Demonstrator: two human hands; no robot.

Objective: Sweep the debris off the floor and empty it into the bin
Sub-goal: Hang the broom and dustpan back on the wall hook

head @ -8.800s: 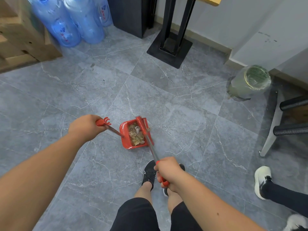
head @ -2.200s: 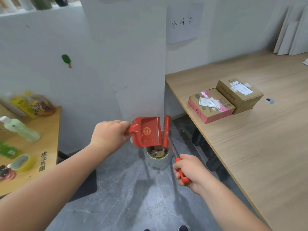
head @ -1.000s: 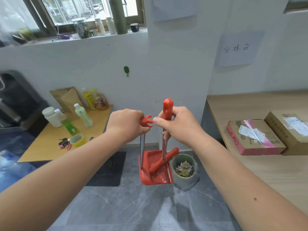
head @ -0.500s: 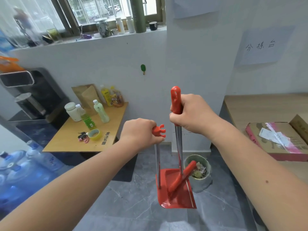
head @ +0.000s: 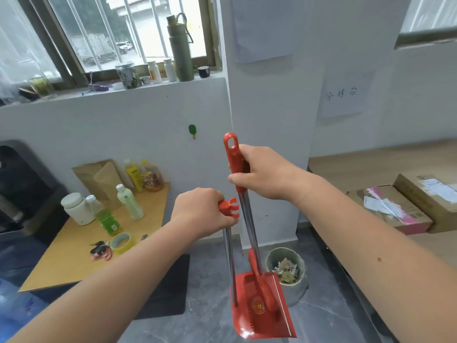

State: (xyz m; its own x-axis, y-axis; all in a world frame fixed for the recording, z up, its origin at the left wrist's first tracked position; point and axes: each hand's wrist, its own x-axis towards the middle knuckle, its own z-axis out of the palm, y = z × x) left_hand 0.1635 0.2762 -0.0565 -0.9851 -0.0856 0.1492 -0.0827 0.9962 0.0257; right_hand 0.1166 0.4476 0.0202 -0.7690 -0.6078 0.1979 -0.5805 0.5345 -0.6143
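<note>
My left hand (head: 200, 214) is wrapped tight around the dustpan (head: 262, 305) handle, fingers curled shut just under its red clip. My right hand (head: 262, 174) sits higher, fingers clamped round the red grip of the broom (head: 247, 219), thumb across the front. Both shafts hang upright, side by side, nearly touching. The pan hangs off the floor (head: 207, 315), broom head resting against it. Just beside it stands the bin (head: 286, 266), debris (head: 285, 268) inside.
</note>
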